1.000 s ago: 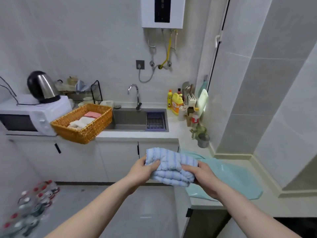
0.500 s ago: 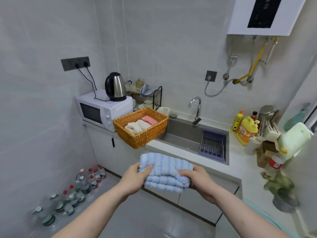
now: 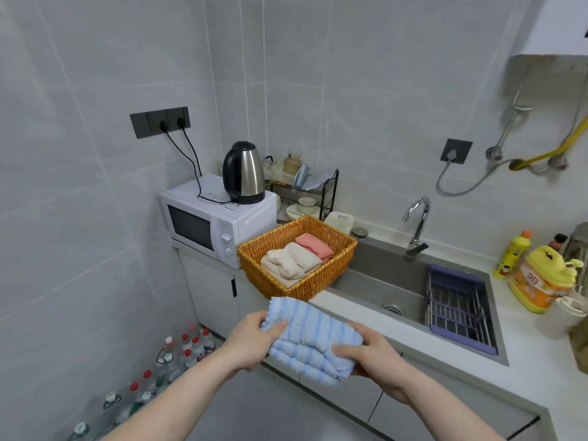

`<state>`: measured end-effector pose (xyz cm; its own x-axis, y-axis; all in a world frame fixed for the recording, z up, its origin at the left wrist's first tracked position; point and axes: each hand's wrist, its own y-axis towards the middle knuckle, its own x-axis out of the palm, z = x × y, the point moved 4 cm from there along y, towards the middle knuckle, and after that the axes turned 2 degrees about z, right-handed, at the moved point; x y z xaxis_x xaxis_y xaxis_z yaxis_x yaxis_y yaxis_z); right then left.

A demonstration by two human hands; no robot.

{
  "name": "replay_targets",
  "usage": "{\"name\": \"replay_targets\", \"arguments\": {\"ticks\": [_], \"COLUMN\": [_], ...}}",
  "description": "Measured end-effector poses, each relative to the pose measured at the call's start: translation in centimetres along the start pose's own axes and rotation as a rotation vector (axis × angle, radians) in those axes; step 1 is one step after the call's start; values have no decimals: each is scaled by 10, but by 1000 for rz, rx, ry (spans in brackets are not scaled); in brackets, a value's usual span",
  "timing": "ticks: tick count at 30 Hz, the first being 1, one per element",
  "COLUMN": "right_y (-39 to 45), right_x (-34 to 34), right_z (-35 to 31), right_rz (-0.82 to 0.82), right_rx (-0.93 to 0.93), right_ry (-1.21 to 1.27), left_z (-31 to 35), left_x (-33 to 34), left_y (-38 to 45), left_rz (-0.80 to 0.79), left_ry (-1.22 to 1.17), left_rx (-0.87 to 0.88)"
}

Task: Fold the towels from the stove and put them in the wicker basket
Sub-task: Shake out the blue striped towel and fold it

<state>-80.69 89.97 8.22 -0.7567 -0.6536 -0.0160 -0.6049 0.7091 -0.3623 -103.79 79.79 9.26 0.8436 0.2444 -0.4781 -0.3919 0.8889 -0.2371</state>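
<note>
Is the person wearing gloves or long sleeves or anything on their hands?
No. The left hand and the right hand are both bare, with no gloves. No rings, watch or bracelet show. Both forearms are bare too, right down to the bottom edge of the picture, so no sleeve is in view. The fingernails look short and plain.

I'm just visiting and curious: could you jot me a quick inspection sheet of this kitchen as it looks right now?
Surface: white countertop with a steel sink.
Job's things: folded blue striped towel held in the air; wicker basket holds a cream towel and a pink towel.
Clutter: yellow bottles, dish rack, water bottles on the floor.
Hands: left hand and right hand grip the blue towel's ends.
Cables: two black cords run from the wall sockets.
Surroundings: microwave with a kettle on top, grey tiled walls.
</note>
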Motion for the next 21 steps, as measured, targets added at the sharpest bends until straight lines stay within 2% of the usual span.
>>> {"name": "replay_targets", "arguments": {"ticks": [5, 14, 21], "right_y": [50, 182, 303], "right_x": [3, -27, -66], "right_z": [-16, -49, -76], "right_rz": [-50, -63, 16], "right_rx": [47, 119, 143], "right_ry": [-32, -67, 40], "left_z": [-2, -4, 14], "left_x": [-16, -24, -28], "left_y": [54, 191, 318], "left_rz": [-30, -54, 36], "left_ry": [49, -15, -161], "left_rx": [-1, -60, -209]}}
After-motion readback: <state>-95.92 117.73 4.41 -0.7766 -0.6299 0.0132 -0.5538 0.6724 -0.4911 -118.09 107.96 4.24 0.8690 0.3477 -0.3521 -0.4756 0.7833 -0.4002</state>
